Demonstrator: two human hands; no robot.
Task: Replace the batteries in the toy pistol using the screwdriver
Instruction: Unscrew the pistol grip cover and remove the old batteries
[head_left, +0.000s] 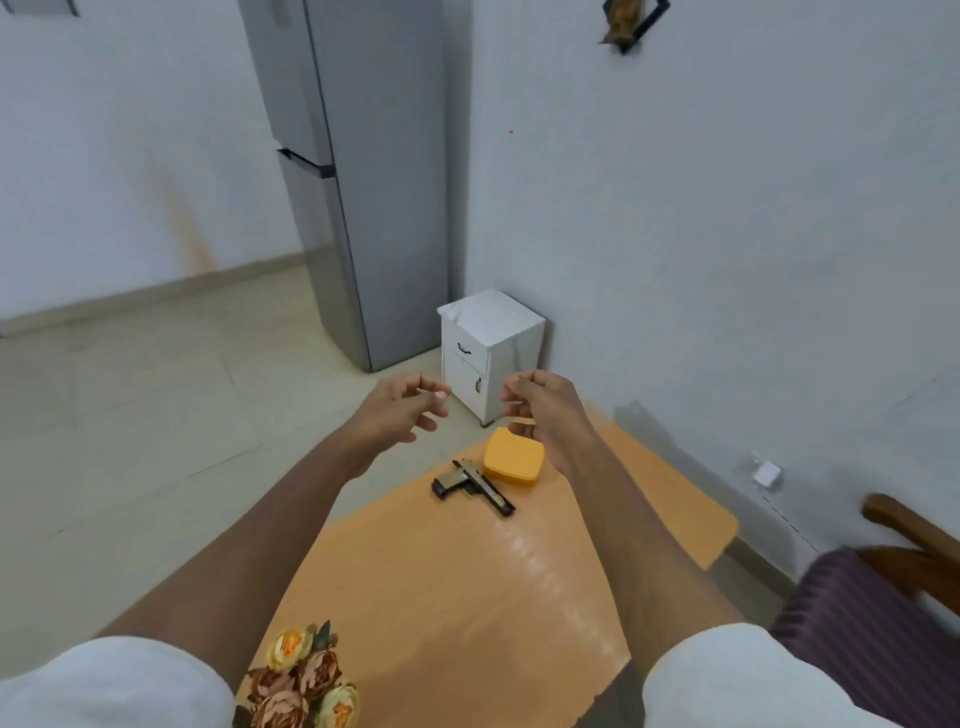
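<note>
One shut yellow box (513, 463) beside toy pistol (474, 486).

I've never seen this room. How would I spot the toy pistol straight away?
Find the orange table in the corner by the white wall. Toward its far end, below the raised hands, the toy pistol lies flat beside a yellow box. It is the only dark, metallic, angular thing there; the box is rounded and bright.

The person is wearing a white short-sleeved top: the left sleeve (109, 686) and right sleeve (737, 680) are showing as soft, pale cuffs ending above the elbows. Both forearms are showing bare below them. The left hand (400, 410) and right hand (545, 410) are wearing no gloves, rings or watch.
</note>
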